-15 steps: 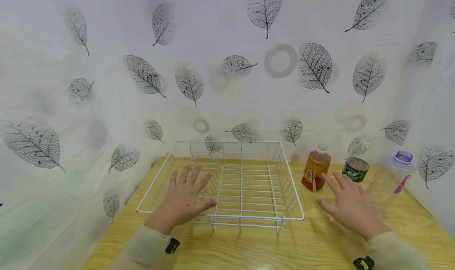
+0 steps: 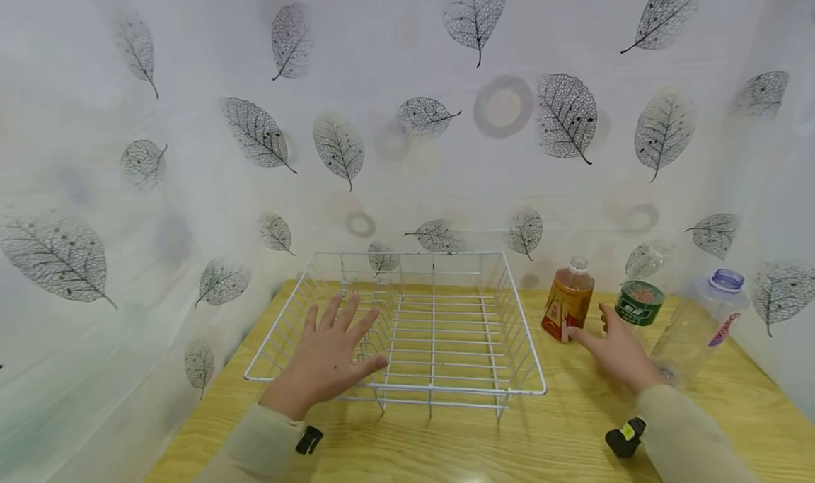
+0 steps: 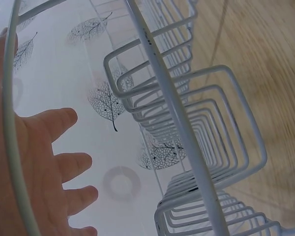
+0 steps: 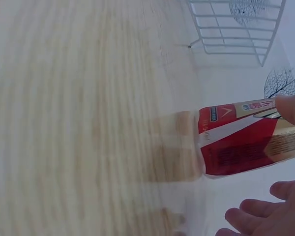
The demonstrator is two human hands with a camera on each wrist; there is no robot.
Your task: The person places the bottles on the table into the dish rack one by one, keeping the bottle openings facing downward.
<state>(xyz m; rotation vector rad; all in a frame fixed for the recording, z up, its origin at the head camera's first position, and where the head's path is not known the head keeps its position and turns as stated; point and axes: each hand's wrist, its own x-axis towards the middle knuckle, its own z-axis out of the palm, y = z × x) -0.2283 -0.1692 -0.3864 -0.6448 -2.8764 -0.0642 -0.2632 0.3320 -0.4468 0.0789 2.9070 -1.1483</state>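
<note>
Here, woodgrain table [image 2: 395,447], bottle [image 2: 567,305], leafy curtain [image 2: 395,193]

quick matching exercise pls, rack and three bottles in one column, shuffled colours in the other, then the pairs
Things:
1. wire rack
2. leftmost bottle
3. middle bottle
4. rightmost bottle

Colours:
A. green label
B. purple neck
C. white all over
D. red and gold label

Pairs: 1-C, 2-D, 3-A, 4-B

Clear bottle [image 2: 692,333]: "Ganten" | amber bottle [image 2: 569,300]: print unclear | green-banded bottle [image 2: 639,303]: characters unclear
</note>
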